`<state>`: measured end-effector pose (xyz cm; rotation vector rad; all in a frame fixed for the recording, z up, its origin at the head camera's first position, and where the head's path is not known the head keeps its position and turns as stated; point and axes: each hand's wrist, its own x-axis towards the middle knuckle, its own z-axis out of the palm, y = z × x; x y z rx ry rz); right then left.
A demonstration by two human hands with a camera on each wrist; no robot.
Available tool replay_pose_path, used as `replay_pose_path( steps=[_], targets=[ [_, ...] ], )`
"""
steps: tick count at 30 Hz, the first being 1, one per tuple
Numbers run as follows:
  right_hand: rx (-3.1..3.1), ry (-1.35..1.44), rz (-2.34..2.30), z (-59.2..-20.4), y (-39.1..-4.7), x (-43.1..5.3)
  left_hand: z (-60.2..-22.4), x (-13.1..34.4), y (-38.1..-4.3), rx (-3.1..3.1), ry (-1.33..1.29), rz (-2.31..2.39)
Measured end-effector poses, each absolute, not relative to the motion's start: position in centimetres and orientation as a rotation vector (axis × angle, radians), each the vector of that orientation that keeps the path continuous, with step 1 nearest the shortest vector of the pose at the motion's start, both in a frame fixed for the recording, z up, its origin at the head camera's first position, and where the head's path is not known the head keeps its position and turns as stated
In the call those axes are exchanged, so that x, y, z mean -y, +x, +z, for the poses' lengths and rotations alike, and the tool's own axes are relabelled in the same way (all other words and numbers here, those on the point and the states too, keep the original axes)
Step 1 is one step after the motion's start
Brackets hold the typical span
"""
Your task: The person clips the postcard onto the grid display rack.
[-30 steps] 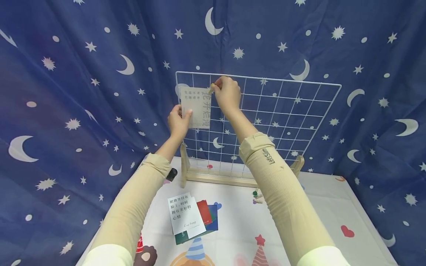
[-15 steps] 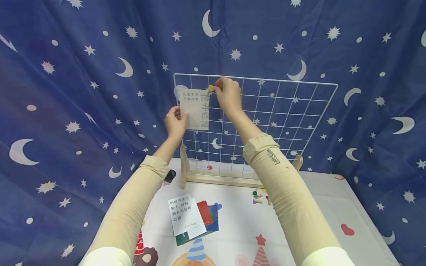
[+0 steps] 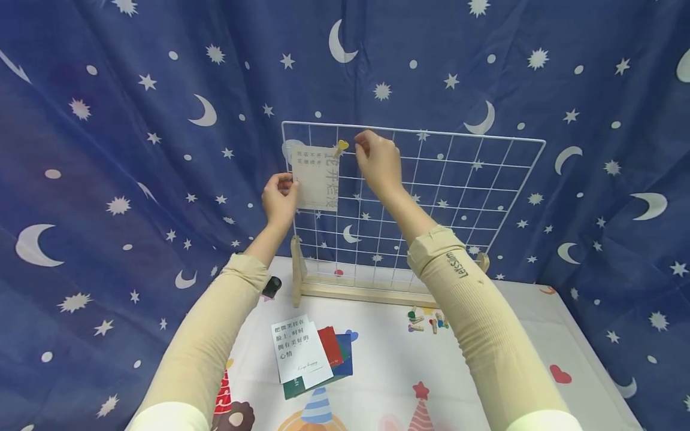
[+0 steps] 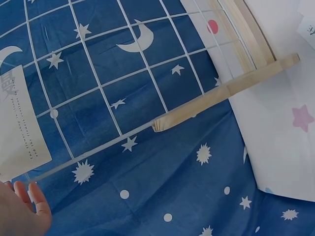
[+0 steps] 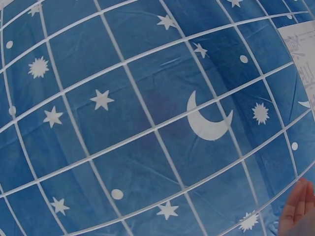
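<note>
A cream card (image 3: 315,179) with grey lettering hangs at the upper left of a white wire grid (image 3: 431,194). At its top right corner sits a small wooden clothespin with a yellow heart (image 3: 342,145). My left hand (image 3: 279,197) is at the card's left edge, thumb and fingers apart; the left wrist view has its loosely bent fingers (image 4: 37,196) just by the card's edge. To the right of the clothespin is my right hand (image 3: 380,161), fingers loosely bent, with a gap between it and the clothespin.
The grid stands on a wooden base (image 3: 366,291). A stack of cards (image 3: 302,353) in white, red, green and blue lies on the printed tablecloth (image 3: 377,359). Several small clothespins (image 3: 433,325) lie right of it. A black object (image 3: 272,287) is near the base's left foot.
My right hand has let go of the clothespin and moved a little right. The left thumb has come off the card's face and that hand has drawn left.
</note>
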<state>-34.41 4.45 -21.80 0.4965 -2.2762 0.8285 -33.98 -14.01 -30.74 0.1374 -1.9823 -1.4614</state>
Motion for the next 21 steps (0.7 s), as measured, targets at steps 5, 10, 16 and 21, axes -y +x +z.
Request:
replay_pose_path(
  steps=[5, 10, 16, 21],
  targets=[
    [2.269, 0.502, 0.812, -22.2, -34.2, -4.8, -30.8, 14.3, -33.6, 1.989, 0.142, -1.483],
    [2.267, 0.526, 0.803, -22.9, -34.0, -5.2, -30.9, 14.7, -33.5, 1.956, 0.127, -1.516],
    [2.287, 0.553, 0.775, -24.1, -33.7, -5.7, -31.4, 15.2, -33.1, 1.973, 0.051, -1.494],
    [2.293, 0.594, 0.726, -24.8, -33.2, -5.7, -31.9, 15.3, -32.9, 2.001, 0.004, -1.494]
  ],
)
